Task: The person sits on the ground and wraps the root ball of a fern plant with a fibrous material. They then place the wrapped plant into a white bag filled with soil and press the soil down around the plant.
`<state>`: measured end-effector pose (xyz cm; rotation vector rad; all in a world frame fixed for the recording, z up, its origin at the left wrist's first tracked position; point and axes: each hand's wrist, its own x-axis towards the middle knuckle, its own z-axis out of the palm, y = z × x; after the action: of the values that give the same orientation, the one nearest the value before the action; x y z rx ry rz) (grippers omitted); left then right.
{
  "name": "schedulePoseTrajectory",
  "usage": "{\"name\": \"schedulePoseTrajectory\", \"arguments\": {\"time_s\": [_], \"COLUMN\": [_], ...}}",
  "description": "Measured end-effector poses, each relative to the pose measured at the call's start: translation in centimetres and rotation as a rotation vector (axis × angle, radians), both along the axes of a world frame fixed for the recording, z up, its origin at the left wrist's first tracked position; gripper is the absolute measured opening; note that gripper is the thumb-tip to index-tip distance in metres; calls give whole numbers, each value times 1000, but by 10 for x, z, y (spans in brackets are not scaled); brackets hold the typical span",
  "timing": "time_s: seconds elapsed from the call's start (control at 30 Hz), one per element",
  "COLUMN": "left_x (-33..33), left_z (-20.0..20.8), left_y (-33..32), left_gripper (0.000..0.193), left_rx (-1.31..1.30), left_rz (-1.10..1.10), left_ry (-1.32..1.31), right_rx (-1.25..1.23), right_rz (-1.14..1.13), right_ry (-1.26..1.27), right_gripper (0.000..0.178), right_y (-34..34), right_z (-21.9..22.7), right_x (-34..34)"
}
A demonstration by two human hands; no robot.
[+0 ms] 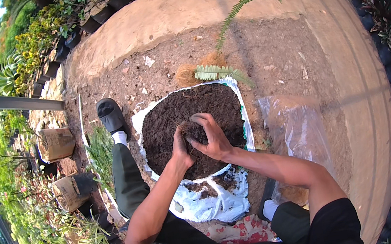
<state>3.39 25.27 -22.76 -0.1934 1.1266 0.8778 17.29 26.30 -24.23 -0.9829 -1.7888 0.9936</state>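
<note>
Hands: two, left hand (182, 146); right hand (213, 137) | soil sack (202, 206): one | fern fronds (218, 72): two

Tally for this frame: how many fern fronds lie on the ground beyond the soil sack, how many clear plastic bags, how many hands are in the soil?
Fern fronds: 2, long frond and short frond
Clear plastic bags: 1
Hands in the soil: 2, left hand and right hand
Total: 5

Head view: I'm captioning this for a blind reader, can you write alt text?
Both hands, left hand and right hand, cup a clump of dark soil over an open white sack. A fern plant lies on the dirt ground beyond, a clear plastic bag to the right.
</note>
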Motion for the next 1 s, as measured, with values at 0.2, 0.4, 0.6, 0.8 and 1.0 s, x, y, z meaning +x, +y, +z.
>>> {"name": "schedulePoseTrajectory", "arguments": {"time_s": [0.2,0.4,0.6,0.8,1.0], "left_x": [7,-2,7,1,0], "left_z": [17,-34,-2,8,9], "left_y": [-7,-22,-6,4,-4], "left_gripper": [45,47,45,56,47], "left_rx": [-18,35,-22,63,89], "left_rz": [68,-1,40,44,204], "left_ry": [-56,-73,-72,-96,-90], "right_rx": [227,282,-61,-331,-17], "right_rz": [-64,-20,15,67,163], "right_ry": [-121,-36,142,213,-131], "right_gripper": [60,50,47,50,70], "right_y": [-9,-7,16,30,16], "right_z": [15,-7,-18,1,23], "right_x": [-4,-2,8,7,-1]}}
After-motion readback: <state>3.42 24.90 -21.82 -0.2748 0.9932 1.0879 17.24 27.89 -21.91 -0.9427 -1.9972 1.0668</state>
